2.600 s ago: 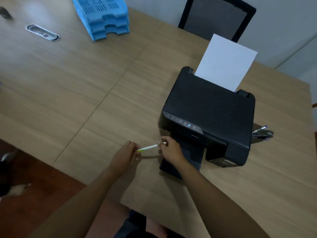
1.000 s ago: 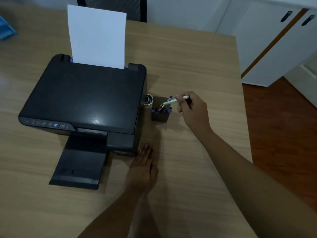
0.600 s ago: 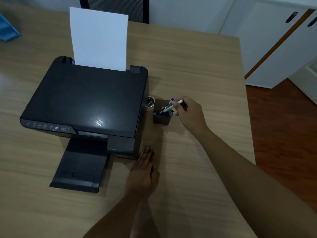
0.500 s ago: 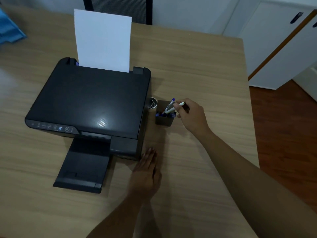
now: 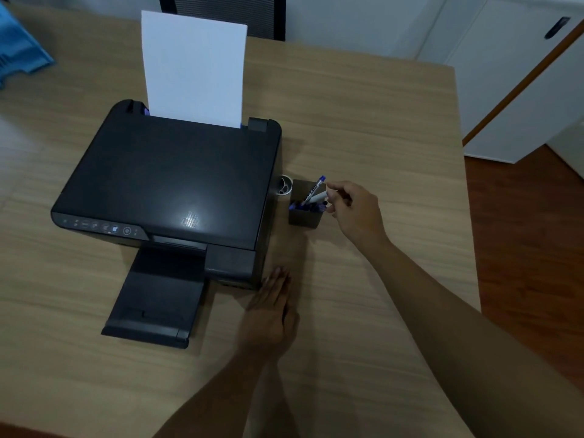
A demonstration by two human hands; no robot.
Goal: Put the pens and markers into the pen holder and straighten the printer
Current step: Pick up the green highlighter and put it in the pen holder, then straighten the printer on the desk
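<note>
A black printer [image 5: 177,172] sits on the wooden table with a white sheet [image 5: 192,67] upright in its rear feed and its output tray pulled out. Just right of it stands a small dark pen holder [image 5: 305,218] with several pens, among them a blue-capped pen [image 5: 316,188]. A white marker [image 5: 318,196] leans in the holder, and my right hand [image 5: 357,213] pinches its upper end. My left hand [image 5: 271,311] lies flat on the table by the printer's front right corner, holding nothing.
A small white round object [image 5: 284,184] sits between printer and holder. Blue paper trays [image 5: 19,52] are at the far left, a black chair [image 5: 227,14] behind the table. White cabinets [image 5: 521,74] stand beyond the table's right edge.
My right hand carried the white marker from the printer's front to the pen holder and lowered it in. My left hand let go of it and settled flat on the table.
</note>
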